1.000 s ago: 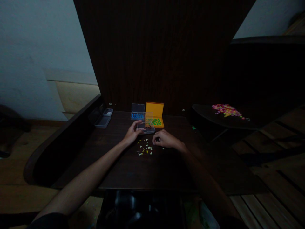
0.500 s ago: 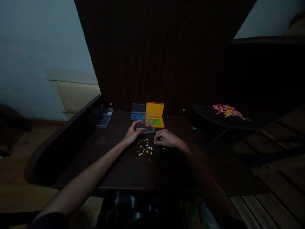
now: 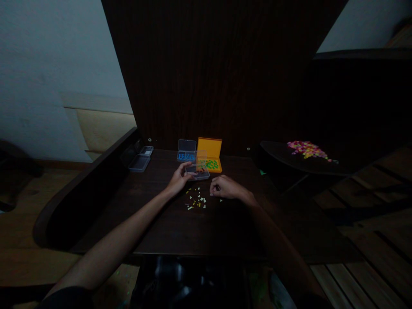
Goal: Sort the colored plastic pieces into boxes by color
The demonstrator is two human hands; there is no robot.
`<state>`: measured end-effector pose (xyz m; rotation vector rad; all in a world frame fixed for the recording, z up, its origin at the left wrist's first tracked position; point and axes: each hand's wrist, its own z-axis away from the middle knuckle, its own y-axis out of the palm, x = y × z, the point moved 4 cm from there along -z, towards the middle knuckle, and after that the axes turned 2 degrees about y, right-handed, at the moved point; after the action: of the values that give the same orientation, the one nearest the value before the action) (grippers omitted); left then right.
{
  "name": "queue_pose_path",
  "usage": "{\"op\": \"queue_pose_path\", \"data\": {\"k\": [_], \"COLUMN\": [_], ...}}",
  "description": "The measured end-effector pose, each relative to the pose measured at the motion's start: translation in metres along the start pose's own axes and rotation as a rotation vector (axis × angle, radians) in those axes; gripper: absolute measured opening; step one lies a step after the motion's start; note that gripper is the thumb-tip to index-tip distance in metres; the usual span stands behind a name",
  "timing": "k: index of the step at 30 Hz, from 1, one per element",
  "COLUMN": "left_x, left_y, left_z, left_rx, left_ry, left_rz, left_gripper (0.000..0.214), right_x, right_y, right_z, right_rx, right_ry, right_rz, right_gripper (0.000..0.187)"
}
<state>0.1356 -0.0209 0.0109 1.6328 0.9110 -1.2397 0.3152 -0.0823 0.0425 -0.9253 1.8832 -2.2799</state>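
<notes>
My left hand [image 3: 178, 180] rests on the dark table [image 3: 167, 223] with its fingers on the near left edge of a small clear plastic box [image 3: 198, 172]. My right hand [image 3: 224, 188] is curled, fingertips pinched together just right of a scatter of several tiny pale and yellow beads [image 3: 196, 200]; what it pinches is too small to make out. Behind the clear box stand an open orange box [image 3: 210, 159] holding green beads and a clear box [image 3: 186, 151] with blue ones.
Two more small clear boxes [image 3: 140, 162] lie at the table's far left. A heap of mixed coloured beads [image 3: 307, 149] sits on a dark surface to the right. A tall dark panel rises behind the table. Wooden flooring shows on both sides.
My right hand has drawn slightly to the right, away from the bead scatter, and curled tighter. My left hand has stayed on the clear box.
</notes>
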Motion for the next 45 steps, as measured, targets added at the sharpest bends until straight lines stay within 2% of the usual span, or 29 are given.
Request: {"op": "queue_pose_path", "data": {"k": [11,21,26,36,38,41,45], "left_x": [0.000,0.002,0.002,0.000,0.000,0.000,0.002], "left_y": [-0.001,-0.002,-0.002,-0.001,-0.001,-0.001,0.002], "left_z": [-0.001,-0.002,-0.002,-0.001,-0.001,-0.001,-0.002], "left_rx": [0.001,0.007,0.000,-0.002,0.004,-0.002,0.022], "left_ry": [0.010,0.006,0.021,0.007,0.017,0.011,-0.017], "left_rz": [-0.012,-0.038,-0.039,-0.008,-0.020,-0.019,0.024], "left_gripper": [0.055,0.054,0.053,0.053,0.053,0.054,0.057], "right_x": [-0.003,-0.001,0.000,0.012,0.016,0.023,0.025], "right_y": [-0.002,0.000,0.000,0.005,0.003,-0.008,-0.033], "right_z": [0.000,-0.002,-0.002,-0.004,-0.003,-0.001,-0.006], "right_rx": [-0.055,-0.066,-0.095,-0.071,-0.065,-0.084,-0.213], "right_ry": [0.016,-0.038,-0.005,0.015,-0.004,-0.082,-0.109], "right_rz": [0.060,0.040,0.075,0.112,0.092,-0.051,-0.162], "right_gripper": [0.006,0.010,0.015,0.008,0.008,0.009,0.012]}}
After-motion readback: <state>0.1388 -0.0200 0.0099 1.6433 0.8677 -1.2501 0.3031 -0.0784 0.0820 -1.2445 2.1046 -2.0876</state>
